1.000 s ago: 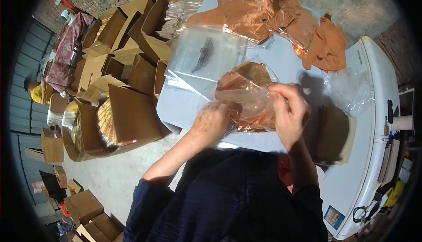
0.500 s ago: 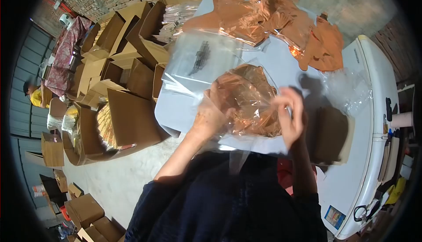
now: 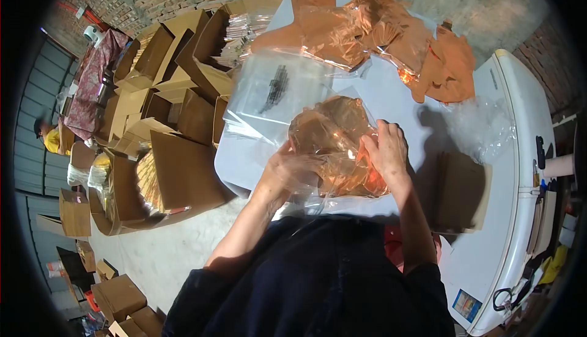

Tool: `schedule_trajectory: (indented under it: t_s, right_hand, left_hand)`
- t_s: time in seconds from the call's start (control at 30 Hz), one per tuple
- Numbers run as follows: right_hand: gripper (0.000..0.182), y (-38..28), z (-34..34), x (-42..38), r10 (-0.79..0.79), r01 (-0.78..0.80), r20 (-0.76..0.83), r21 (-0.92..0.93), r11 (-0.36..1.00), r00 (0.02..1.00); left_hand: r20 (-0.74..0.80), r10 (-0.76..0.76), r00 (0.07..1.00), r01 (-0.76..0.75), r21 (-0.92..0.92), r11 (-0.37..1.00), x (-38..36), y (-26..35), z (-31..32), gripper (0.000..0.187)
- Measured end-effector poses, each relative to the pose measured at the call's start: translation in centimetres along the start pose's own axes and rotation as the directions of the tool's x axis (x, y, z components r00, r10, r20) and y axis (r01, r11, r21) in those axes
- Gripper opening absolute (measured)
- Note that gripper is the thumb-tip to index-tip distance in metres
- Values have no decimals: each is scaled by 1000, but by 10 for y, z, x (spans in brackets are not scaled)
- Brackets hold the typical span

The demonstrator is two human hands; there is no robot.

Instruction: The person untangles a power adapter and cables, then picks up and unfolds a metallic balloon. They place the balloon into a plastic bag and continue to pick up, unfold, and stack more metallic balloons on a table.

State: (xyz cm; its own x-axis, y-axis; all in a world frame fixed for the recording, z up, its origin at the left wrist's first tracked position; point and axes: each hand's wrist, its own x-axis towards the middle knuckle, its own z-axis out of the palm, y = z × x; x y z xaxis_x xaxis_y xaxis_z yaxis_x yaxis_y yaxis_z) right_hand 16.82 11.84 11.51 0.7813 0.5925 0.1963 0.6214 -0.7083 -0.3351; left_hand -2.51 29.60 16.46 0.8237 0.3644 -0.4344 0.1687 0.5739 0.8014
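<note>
A clear plastic bag [image 3: 304, 185] with shiny copper-coloured foil [image 3: 333, 130] folded inside lies at the table's near edge, in front of my body. My left hand [image 3: 280, 173] is closed on the bag's left side, fingers partly hidden by the film. At the right side, my right hand [image 3: 389, 153] has its thumb over the foil and its fingers bent along the edge, gripping the package. Just beyond sits a stack of flat clear bags [image 3: 254, 86] with dark print. More copper foil pieces [image 3: 342, 34], flat and crinkled, are heaped at the far side.
Open cardboard boxes [image 3: 189, 175] filled with packed items crowd the left of the white table [image 3: 373, 86]. Crumpled clear film [image 3: 486, 126] and a flat brown cardboard piece [image 3: 461, 193] lie to the right. Scissors [image 3: 502, 297] hang near the white edge. A person in yellow [image 3: 54, 140] is far left.
My right hand has come down from pulling at the clear film onto the package's right side. My left hand has shifted slightly down and left, and the bag lies flatter.
</note>
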Motion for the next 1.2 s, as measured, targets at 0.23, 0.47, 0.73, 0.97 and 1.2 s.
schedule_trajectory:
  t_s: [0.23,0.47,0.73,0.97,1.2]
  right_hand:
    - [37,-1,-9,17,139,-248,280,404,880,950]
    - [15,2,-28,-2,-56,-325,375,860,393,925]
    - [47,1,-37,-22,-176,-464,452,886,-29,874]
    - [57,8,-27,-33,-150,-659,642,736,-154,752]
    - [43,8,-7,-52,-229,-622,591,777,-96,774]
  left_hand:
    - [0,-13,1000,13,-35,999,11,-4,14,46]
    - [-7,93,996,-88,249,964,11,-13,16,54]
    - [31,254,967,-253,241,937,11,-20,28,47]
    - [-16,187,982,-184,106,977,27,-46,17,31]
    - [92,212,973,-230,287,930,23,-30,16,28]
